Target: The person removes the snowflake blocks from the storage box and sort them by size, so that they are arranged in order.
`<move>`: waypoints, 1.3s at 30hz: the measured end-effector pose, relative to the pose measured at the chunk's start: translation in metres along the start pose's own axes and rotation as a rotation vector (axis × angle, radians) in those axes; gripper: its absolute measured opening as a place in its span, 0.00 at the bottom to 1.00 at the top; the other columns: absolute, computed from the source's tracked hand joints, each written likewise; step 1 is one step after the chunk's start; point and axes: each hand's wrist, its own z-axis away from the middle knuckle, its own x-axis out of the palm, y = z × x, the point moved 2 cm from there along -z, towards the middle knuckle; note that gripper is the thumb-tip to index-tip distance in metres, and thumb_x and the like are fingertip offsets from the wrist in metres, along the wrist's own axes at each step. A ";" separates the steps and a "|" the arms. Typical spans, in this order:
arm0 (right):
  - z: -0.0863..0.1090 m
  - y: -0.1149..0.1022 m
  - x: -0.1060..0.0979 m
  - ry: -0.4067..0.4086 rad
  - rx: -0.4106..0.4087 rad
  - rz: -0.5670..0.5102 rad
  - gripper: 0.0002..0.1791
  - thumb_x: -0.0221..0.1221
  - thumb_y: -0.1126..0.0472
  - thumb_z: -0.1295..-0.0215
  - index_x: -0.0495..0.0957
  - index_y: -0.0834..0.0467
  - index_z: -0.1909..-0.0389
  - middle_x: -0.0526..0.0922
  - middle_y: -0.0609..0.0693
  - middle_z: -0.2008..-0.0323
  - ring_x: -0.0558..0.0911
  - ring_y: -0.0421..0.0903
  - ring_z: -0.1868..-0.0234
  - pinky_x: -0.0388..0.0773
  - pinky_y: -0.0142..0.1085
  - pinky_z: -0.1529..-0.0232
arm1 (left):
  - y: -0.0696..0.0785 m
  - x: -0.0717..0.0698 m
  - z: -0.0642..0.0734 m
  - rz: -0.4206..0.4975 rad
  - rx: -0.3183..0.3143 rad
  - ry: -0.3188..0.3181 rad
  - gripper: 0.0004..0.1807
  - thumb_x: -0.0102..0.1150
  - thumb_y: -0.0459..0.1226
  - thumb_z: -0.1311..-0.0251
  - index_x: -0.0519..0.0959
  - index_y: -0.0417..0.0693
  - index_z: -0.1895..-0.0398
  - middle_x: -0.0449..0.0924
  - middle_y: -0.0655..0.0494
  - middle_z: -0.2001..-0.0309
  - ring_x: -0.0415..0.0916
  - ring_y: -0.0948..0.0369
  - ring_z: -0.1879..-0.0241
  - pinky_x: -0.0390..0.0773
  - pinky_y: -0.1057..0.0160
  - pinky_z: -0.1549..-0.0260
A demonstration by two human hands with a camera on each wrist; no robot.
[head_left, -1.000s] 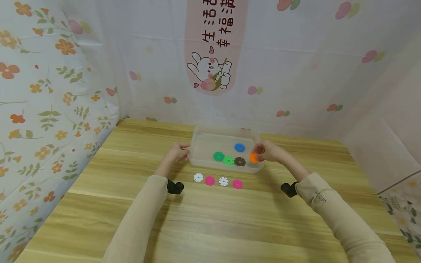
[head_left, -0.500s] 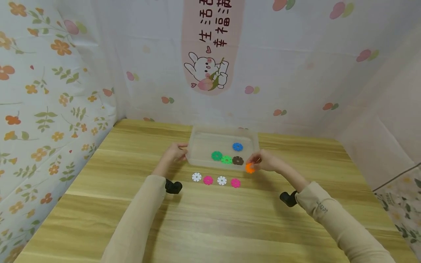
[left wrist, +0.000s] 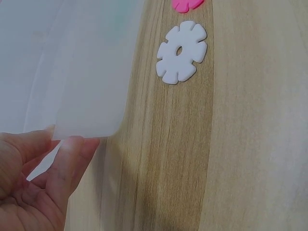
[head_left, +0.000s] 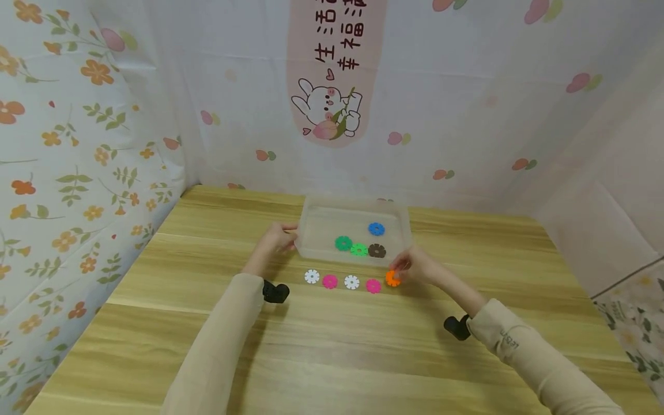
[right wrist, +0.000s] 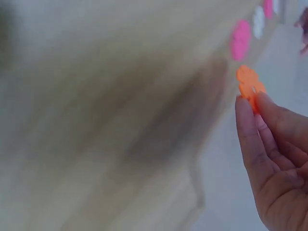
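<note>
My right hand (head_left: pixel 419 266) pinches an orange snowflake building disc (right wrist: pixel 249 83) between thumb and fingers, to the right of a row of discs in front of the clear plastic box (head_left: pixel 321 255). Nearest to it in that row is a pink disc (head_left: pixel 373 286); a white disc (head_left: pixel 351 282), another pink disc (head_left: pixel 329 281) and a white disc (left wrist: pixel 182 53) continue leftward. At the box's left side, my left hand (left wrist: pixel 45 178) grips its wall with thumb and fingertips. Inside the box lie a blue disc (head_left: pixel 376 229), a brown disc (head_left: pixel 377 251) and two green discs (head_left: pixel 343 243).
Everything stands on a wood-grain table (head_left: pixel 332 357). Behind the box hangs a printed cloth (head_left: pixel 233 104) with a rabbit picture, and a flowered cloth (head_left: pixel 78 190) borders the left side. Dark wrist devices (head_left: pixel 276 292) sit on both sleeves.
The orange disc has come out of the box in my right hand, over its front edge and toward me, to the right end of the row. My left hand stays at the box.
</note>
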 end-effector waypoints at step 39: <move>0.009 -0.005 -0.004 0.185 0.070 0.045 0.09 0.59 0.72 0.46 0.78 0.73 0.64 0.82 0.61 0.72 0.80 0.47 0.70 0.80 0.36 0.66 | 0.060 0.007 0.086 0.013 -0.016 -0.025 0.20 0.55 0.32 0.41 0.75 0.51 0.44 0.80 0.40 0.60 0.80 0.59 0.73 0.82 0.65 0.76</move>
